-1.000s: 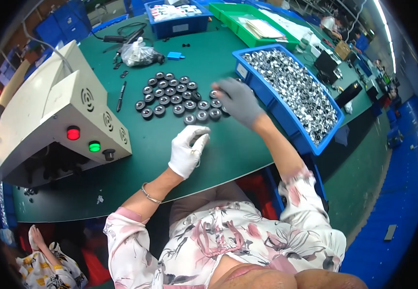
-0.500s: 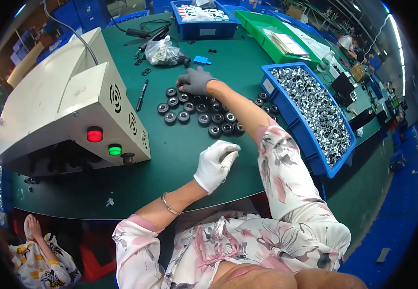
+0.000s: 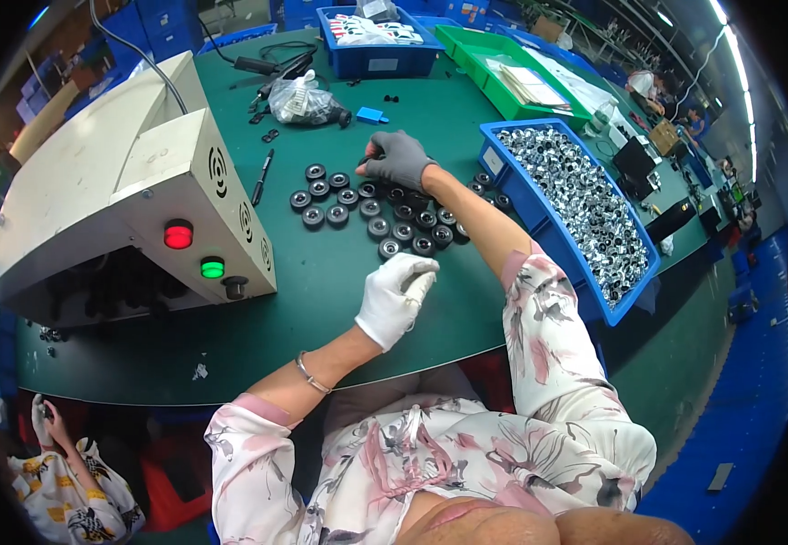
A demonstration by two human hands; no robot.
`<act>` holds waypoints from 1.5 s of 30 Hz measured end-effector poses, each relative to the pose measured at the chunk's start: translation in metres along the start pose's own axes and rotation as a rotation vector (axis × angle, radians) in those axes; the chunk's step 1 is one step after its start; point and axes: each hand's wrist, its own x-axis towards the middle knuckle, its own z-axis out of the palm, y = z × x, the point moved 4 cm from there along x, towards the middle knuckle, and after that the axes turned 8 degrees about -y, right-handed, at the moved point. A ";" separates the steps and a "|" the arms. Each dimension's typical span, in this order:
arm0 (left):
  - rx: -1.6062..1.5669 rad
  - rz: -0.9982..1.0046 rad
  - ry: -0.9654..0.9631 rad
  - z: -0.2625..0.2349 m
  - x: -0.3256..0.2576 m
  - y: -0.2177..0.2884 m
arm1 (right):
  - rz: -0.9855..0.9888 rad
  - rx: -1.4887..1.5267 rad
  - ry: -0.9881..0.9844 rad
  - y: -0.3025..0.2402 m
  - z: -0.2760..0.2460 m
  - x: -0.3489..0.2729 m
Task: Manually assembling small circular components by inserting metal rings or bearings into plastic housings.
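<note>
My right hand [image 3: 398, 162], in a grey glove with bare fingertips, bends over the far edge of a group of black round wheels [image 3: 313, 216] with metallic centres. Its thumb and fingers are curled together at a dark piece whose shape is mostly hidden. My left hand [image 3: 392, 302], in a white glove, hovers over the green table just nearer than the wheels. The left fingers are closed toward the thumb, and what lies inside them, if anything, is hidden. Some wheels sit under my right hand and forearm, partly covered.
A cream machine [image 3: 130, 191] with red and green buttons stands left. A blue bin [image 3: 645, 272] of shiny metal parts stands right. Behind are a plastic bag [image 3: 303, 98], a blue bin [image 3: 380, 62] and a green tray [image 3: 466, 64]. A pen [image 3: 264, 177] lies beside the machine.
My right hand has shifted to the right along the far side of the wheels, its fingers still curled. My left hand stays near the same place, closed. The whole view has moved slightly.
</note>
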 end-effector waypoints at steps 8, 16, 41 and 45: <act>0.167 0.085 0.319 -0.032 0.014 0.009 | -0.007 1.360 -0.305 -0.030 0.010 -0.128; 0.278 0.213 0.209 -0.030 0.016 0.022 | 0.106 1.577 -0.160 -0.039 0.026 -0.189; 0.434 0.259 0.128 -0.011 0.022 0.026 | -0.063 1.015 -0.079 -0.031 0.013 -0.191; 0.448 0.308 0.090 -0.014 0.021 0.023 | -0.080 1.086 -0.067 -0.025 0.025 -0.190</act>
